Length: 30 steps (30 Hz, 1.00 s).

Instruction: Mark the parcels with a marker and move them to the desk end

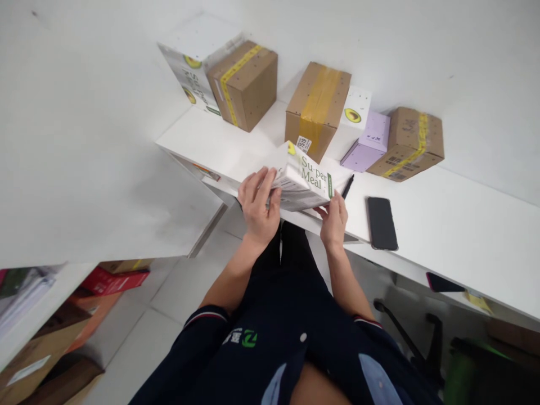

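A white carton printed "Super Meal" (307, 177) is tilted at the front edge of the white table (442, 225), held between both hands. My left hand (258, 205) wraps its fingers over the carton's left end. My right hand (334, 216) grips the lower right corner. A black pen (347, 186) lies just beyond the right hand, partly hidden by the carton.
On the table lie a black phone (382, 223), three taped brown boxes (317, 108), a lilac box (368, 142) and another white carton (192, 62) at the back. A chair base (417, 343) stands below right. Boxes and a shelf (50, 315) sit at lower left.
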Available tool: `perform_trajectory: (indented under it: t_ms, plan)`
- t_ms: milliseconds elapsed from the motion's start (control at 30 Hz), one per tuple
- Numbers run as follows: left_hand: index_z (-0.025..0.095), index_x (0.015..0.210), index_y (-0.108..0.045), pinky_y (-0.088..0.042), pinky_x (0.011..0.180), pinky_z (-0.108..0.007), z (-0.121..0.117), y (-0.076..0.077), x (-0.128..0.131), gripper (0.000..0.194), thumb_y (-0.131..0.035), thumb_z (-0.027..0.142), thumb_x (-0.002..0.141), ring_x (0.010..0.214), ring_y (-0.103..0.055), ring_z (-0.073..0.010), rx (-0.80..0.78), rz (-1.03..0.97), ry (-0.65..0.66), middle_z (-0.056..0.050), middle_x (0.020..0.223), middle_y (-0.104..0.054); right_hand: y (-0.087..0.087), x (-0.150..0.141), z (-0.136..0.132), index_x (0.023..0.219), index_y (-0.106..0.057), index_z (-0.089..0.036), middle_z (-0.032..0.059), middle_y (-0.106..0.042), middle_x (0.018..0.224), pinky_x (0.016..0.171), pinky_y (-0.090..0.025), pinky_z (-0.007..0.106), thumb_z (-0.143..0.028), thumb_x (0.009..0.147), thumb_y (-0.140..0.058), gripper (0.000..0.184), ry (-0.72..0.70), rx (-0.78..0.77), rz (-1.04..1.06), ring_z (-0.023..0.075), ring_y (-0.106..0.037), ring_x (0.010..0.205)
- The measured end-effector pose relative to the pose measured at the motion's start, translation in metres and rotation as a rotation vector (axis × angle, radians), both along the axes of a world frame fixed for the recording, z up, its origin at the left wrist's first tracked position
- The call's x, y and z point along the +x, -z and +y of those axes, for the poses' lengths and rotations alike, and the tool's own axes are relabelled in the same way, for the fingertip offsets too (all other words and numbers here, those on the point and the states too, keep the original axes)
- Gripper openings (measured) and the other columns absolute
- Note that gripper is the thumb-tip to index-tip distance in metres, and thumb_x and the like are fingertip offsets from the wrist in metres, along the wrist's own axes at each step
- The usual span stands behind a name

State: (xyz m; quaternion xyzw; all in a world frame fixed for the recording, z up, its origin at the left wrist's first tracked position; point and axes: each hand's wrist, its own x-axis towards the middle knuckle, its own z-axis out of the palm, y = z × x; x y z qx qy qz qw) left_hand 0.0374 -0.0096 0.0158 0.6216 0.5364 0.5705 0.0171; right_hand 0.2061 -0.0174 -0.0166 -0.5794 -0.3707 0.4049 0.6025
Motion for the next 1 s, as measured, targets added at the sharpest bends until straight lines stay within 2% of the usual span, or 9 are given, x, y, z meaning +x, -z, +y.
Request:
perform_trajectory:
  t_ms: [133, 233, 300, 400, 500, 633, 767, 900, 1000]
  plan:
    - [0.036, 0.125, -0.069, -0.016, 0.123, -0.064, 0.009, -0.020, 0.009, 0.031, -0.054, 0.041, 0.098, 0.140, -0.045, -0.0330, -0.021, 0.124, -0.022, -0.004, 0.132, -0.069, 0.017, -0.007, 0.008, 0.122, -0.062, -0.018, 0.0073, -0.071, 0.102, 0.079, -0.062, 0.038, -0.055, 0.094, -0.047, 0.049, -0.120, -0.090, 0.151, 0.0163, -0.070, 0.080]
    - [0.040, 0.122, -0.069, -0.007, 0.125, -0.064, 0.017, -0.016, 0.019, 0.029, -0.057, 0.043, 0.097, 0.141, -0.045, -0.0324, -0.032, 0.130, -0.001, -0.002, 0.130, -0.070, 0.022, 0.001, 0.008, 0.126, -0.060, -0.017, 0.0066, -0.071, 0.095, 0.074, -0.064, 0.039, -0.057, 0.091, -0.050, 0.054, -0.162, -0.163, 0.073, 0.0178, -0.071, 0.075]
    - [0.040, 0.120, -0.070, -0.005, 0.125, -0.067, 0.021, -0.011, 0.026, 0.027, -0.060, 0.044, 0.094, 0.139, -0.048, -0.0332, -0.031, 0.132, 0.012, -0.002, 0.127, -0.072, 0.016, 0.011, 0.004, 0.130, -0.058, -0.018, 0.0102, -0.071, 0.108, 0.070, -0.064, 0.038, -0.057, 0.090, -0.053, 0.056, -0.157, -0.155, -0.081, 0.0184, -0.071, 0.079]
    - [0.035, 0.114, -0.071, -0.011, 0.124, -0.068, 0.027, -0.005, 0.036, 0.024, -0.063, 0.044, 0.093, 0.133, -0.055, -0.0324, -0.043, 0.153, 0.076, -0.003, 0.125, -0.073, -0.004, 0.025, -0.004, 0.132, -0.058, -0.020, 0.0148, -0.063, 0.129, 0.070, -0.063, 0.036, -0.051, 0.094, -0.053, 0.049, -0.063, 0.011, -0.412, 0.0181, -0.070, 0.087]
    - [0.030, 0.108, -0.072, -0.019, 0.124, -0.063, 0.029, -0.002, 0.044, 0.020, -0.061, 0.040, 0.095, 0.128, -0.060, -0.0297, -0.052, 0.169, 0.116, -0.006, 0.124, -0.073, -0.030, 0.031, -0.006, 0.136, -0.054, -0.023, 0.0144, -0.059, 0.129, 0.079, -0.063, 0.039, -0.041, 0.099, -0.048, 0.041, 0.061, 0.284, -0.723, 0.0190, -0.069, 0.096]
    - [0.031, 0.108, -0.070, -0.018, 0.125, -0.061, 0.031, -0.001, 0.046, 0.019, -0.060, 0.039, 0.095, 0.128, -0.060, -0.0284, -0.042, 0.198, 0.110, -0.006, 0.126, -0.072, -0.052, 0.032, 0.008, 0.132, -0.057, -0.025, 0.0151, -0.057, 0.131, 0.097, -0.059, 0.048, -0.034, 0.101, -0.043, 0.035, 0.035, 0.421, -1.023, 0.0260, -0.061, 0.122]
    - [0.029, 0.108, -0.067, -0.019, 0.126, -0.061, 0.032, 0.002, 0.040, 0.021, -0.059, 0.045, 0.096, 0.131, -0.057, -0.0288, -0.100, 0.206, 0.143, -0.007, 0.127, -0.069, -0.055, 0.032, 0.022, 0.122, -0.062, -0.023, 0.0147, -0.061, 0.131, 0.107, -0.053, 0.053, -0.032, 0.101, -0.043, 0.029, 0.016, 0.430, -1.109, 0.0272, -0.059, 0.127]
    - [0.026, 0.105, -0.066, -0.037, 0.118, -0.054, 0.035, 0.011, 0.031, 0.029, -0.066, 0.051, 0.090, 0.132, -0.054, -0.0306, 0.010, 0.197, 0.056, -0.010, 0.123, -0.066, -0.051, 0.028, 0.026, 0.119, -0.063, -0.020, 0.0137, -0.068, 0.122, 0.100, -0.059, 0.045, -0.028, 0.100, -0.048, 0.025, 0.076, 0.517, -1.145, 0.0236, -0.067, 0.117]
    - [0.023, 0.104, -0.065, -0.039, 0.116, -0.053, 0.036, 0.015, 0.032, 0.032, -0.066, 0.052, 0.090, 0.134, -0.052, -0.0316, 0.066, 0.235, -0.029, -0.012, 0.120, -0.065, -0.046, 0.027, 0.027, 0.119, -0.063, -0.019, 0.0129, -0.070, 0.120, 0.092, -0.062, 0.037, -0.025, 0.100, -0.048, 0.024, 0.101, 0.531, -1.163, 0.0216, -0.069, 0.114]
